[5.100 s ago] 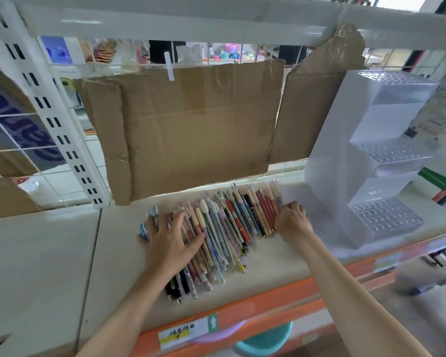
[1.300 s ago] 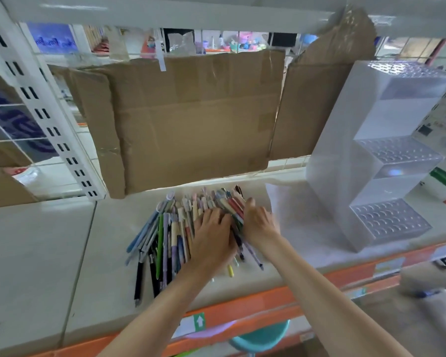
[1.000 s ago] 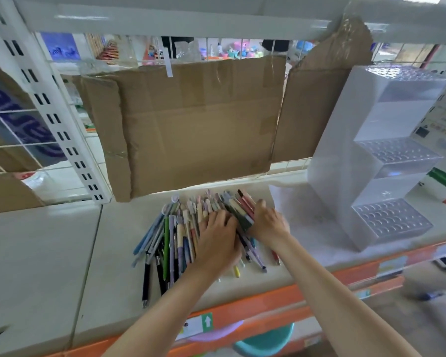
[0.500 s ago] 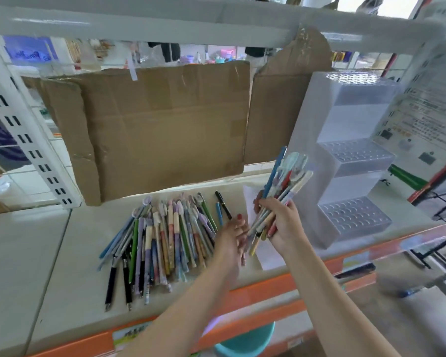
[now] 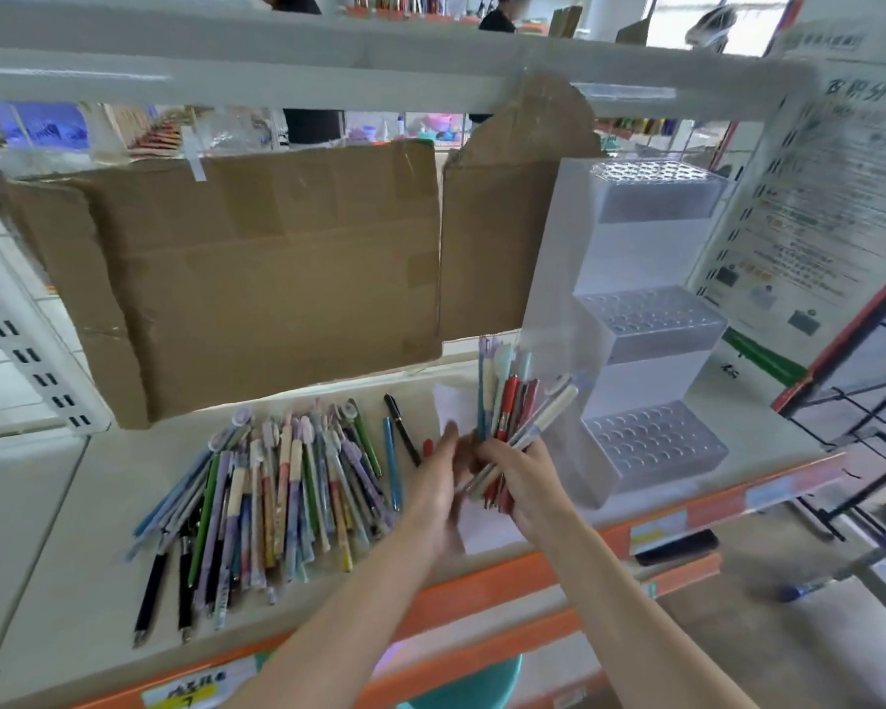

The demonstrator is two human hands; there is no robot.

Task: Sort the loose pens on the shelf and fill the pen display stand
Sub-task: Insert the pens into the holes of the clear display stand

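Head view of a shelf with an orange front edge. The right hand is raised above the shelf, its fingers curled round a bunch of pens; the bunch fans upward and slightly rightward, with red, pale blue and white barrels among it, and its lower ends project below the hand. The left hand lies just beside the right, fingers nearly straight and reaching toward the lower part of the bunch; motion blur prevents telling whether the fingertips touch the pens or hold any.

The loose pens lie spread in a rough fan on the shelf, left of both hands, their upper ends pointing toward the back. A few dark pens lie at the fan's left front, and a blue pen and a black pen lie apart at its right edge.

The pen display stand, white and stepped in three tiers of round holes, stands at the right of the shelf, just beside the raised bunch. No pen is visible in its holes.

A white sheet of paper lies on the shelf beneath the hands. Sheets of brown cardboard hang along the back of the shelf. A printed notice hangs at the far right.
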